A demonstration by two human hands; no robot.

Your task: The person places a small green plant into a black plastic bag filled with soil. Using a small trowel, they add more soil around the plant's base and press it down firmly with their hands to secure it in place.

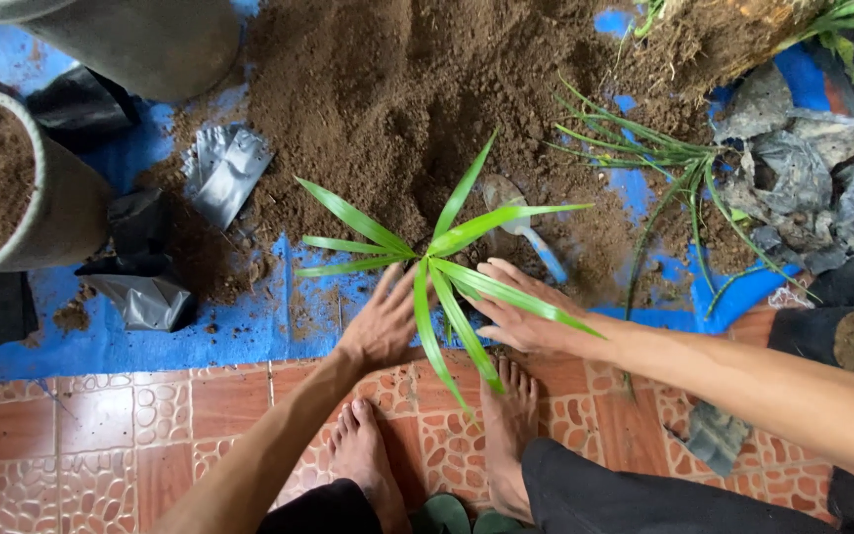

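Green palm seedling (437, 259) stood near frame centre, at 6 o'clock of brown soil heap (397, 89), on blue tarp (150, 341). Left hand (383, 321) at 7 o'clock of stem, right hand (516, 311) at 4 o'clock, both flat, fingers spread, pressed about the base, nothing clenched. Small trowel (521, 222) lay at 2 o'clock; grey pot (61, 213) at 9 o'clock.

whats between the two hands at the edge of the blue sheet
In the head view, a young green palm seedling with long narrow leaves stands between the left hand and the right hand.
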